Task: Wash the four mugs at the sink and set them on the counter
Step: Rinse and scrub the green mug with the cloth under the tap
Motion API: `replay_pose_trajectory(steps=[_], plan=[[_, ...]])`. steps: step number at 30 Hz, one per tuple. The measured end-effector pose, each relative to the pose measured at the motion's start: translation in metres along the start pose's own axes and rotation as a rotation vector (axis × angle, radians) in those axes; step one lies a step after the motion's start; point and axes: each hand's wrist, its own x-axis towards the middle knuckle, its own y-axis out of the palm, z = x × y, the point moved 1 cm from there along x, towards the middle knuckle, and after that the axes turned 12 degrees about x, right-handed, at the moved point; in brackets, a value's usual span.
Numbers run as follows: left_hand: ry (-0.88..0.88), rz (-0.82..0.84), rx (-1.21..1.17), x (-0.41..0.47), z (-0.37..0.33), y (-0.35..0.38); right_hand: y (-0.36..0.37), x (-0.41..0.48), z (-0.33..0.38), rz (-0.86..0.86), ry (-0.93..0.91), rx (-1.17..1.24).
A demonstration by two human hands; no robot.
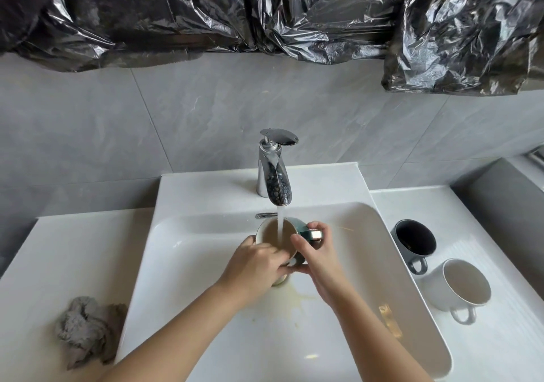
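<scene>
Teal mug (268,234), cream inside, held upright over the sink (368,252), mouth under the faucet (272,172). Water stream (280,219) falls straight into it. Left hand (259,263): fingers hooked over the near rim into the mug, clamped on the rim. Right hand (321,261): thumb on the rim, fingers curled round the outer wall at the handle, gripping. A pale object sits partly hidden under the left hand; cannot identify it. Yellowish stain on the basin floor below the hands. On the counter (485,352) right of the sink: dark grey mug (415,237) and white mug (465,281), both upright, handles toward the camera, just beside each other. Left of the sink: crumpled grey cloth (85,328). Above the wall tiles: black plastic sheeting (265,13)
</scene>
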Motion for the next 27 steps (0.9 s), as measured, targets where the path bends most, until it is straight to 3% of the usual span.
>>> replay_pose_trajectory(steps=[2,5,10,17,20,25,27], plan=[[0.120,0.200,0.186,-0.002,0.014,0.007,-0.003,0.004,0.001,-0.003,0.034,-0.084],[0.237,0.323,0.412,0.003,0.024,0.006,-0.006,0.005,0.000,0.007,0.072,-0.124],[0.111,0.134,0.202,0.010,0.008,0.000,-0.005,0.004,-0.011,0.011,0.105,0.068],[0.192,0.352,0.429,0.014,0.018,0.002,-0.004,0.015,0.000,0.088,0.116,-0.202],[0.194,0.312,0.455,0.012,0.017,0.003,-0.004,0.016,-0.004,0.107,0.097,-0.263],[0.120,0.107,0.301,-0.002,0.011,0.013,-0.004,0.007,-0.021,0.056,0.092,0.005],[0.127,0.054,0.318,-0.003,0.011,0.010,-0.007,0.009,-0.017,0.044,0.100,0.001]])
